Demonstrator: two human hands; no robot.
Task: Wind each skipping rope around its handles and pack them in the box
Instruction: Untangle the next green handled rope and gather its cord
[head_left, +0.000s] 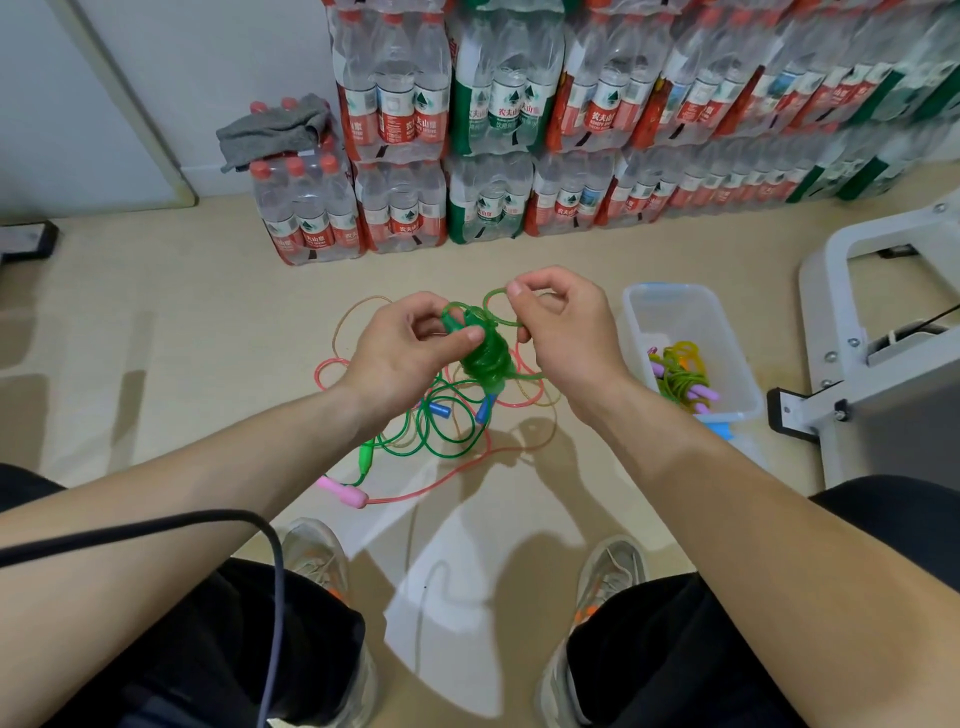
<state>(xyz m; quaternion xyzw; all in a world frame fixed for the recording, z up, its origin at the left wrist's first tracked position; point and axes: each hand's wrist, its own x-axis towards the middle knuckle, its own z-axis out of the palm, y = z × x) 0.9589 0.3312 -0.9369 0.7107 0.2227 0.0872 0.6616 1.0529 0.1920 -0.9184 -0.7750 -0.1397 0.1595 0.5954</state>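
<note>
My left hand grips a green skipping rope bundle, its cord coiled thickly around the handles, held above the floor. My right hand pinches a loose green loop of the same rope just beside the bundle's top. On the floor below lies a tangle of other ropes: a green cord with blue handles, a red cord with a pink handle, and a pale orange cord. A clear plastic box stands to the right and holds a wound yellow-green rope with purple handles.
Shrink-wrapped packs of water bottles are stacked along the back wall, a grey cloth on one. A grey metal frame stands at the right. My shoes and knees are below, with a black cable across my left arm.
</note>
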